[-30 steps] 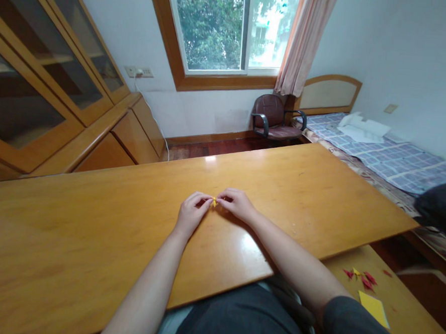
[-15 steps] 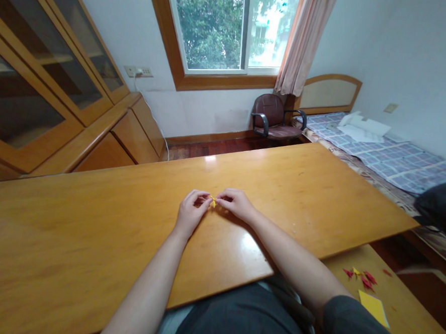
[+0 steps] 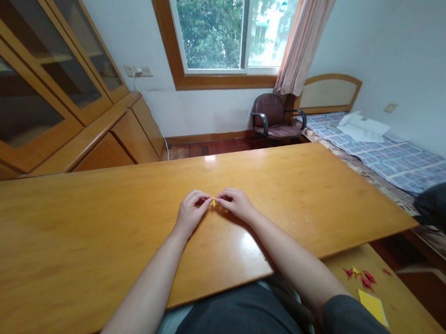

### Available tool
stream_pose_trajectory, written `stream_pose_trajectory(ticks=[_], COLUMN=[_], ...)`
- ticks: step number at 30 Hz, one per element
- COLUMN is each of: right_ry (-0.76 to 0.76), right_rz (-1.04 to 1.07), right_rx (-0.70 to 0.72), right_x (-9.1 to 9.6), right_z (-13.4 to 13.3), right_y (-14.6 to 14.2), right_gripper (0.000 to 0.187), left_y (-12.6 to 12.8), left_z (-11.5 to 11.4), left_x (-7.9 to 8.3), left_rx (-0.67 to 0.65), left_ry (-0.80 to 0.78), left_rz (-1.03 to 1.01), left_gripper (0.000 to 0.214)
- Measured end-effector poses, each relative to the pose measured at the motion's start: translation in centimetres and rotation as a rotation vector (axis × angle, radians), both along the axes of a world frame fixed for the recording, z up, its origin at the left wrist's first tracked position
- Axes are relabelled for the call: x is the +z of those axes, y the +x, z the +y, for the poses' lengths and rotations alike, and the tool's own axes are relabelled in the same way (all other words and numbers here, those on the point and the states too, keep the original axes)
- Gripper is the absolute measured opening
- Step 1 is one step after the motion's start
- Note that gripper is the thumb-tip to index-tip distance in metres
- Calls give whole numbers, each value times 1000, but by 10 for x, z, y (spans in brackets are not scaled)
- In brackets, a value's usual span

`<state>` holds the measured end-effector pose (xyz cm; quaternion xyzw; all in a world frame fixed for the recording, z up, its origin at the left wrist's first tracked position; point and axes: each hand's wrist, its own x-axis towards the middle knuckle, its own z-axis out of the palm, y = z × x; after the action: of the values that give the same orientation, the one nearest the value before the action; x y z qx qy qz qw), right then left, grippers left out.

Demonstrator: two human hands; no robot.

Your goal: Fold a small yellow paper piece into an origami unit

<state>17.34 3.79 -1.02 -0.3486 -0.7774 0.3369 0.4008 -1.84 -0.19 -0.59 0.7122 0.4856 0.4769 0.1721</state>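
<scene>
Between my two hands, just above the wooden table (image 3: 109,235), is a small folded yellow paper piece (image 3: 213,202). It looks like an origami crane, though its exact shape is too small to make out. My left hand (image 3: 192,206) pinches its left side between thumb and fingertips. From the other side, my right hand (image 3: 236,203) pinches it the same way. The fingertips of both hands nearly meet and cover part of the paper.
On a lower surface at the right lie several small red folded papers (image 3: 367,281), a yellow folded one (image 3: 355,271) and a yellow paper stack (image 3: 373,307). Beyond the table stand a brown armchair (image 3: 269,117) and a bed (image 3: 397,152). A glass-door cabinet (image 3: 70,122) is at left.
The fingertips of my left hand have closed in slightly on the yellow paper, and less of it shows. Both arms stay nearly in place.
</scene>
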Motion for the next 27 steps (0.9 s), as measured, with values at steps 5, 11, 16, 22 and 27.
stream_pose_trajectory(ticks=[5, 11, 16, 22, 27], right_ry=[-3, -10, -23, 3, 20], right_rz=[-2, 10, 10, 17, 20], right_rx=[-9, -15, -18, -8, 2], right_x=[-1, 0, 0, -3, -3], right_z=[0, 0, 0, 1, 2], right_y=[0, 0, 0, 0, 0], right_gripper=[14, 15, 15, 15, 15], left_y=[1, 0, -1, -1, -1], left_z=[0, 1, 3, 3, 2], left_x=[1, -1, -3, -4, -5], left_rx=[3, -18, -46, -39, -62], left_ry=[6, -16, -24, -25, -45], left_rz=[6, 6, 9, 8, -14], left_gripper=[14, 13, 15, 14, 15])
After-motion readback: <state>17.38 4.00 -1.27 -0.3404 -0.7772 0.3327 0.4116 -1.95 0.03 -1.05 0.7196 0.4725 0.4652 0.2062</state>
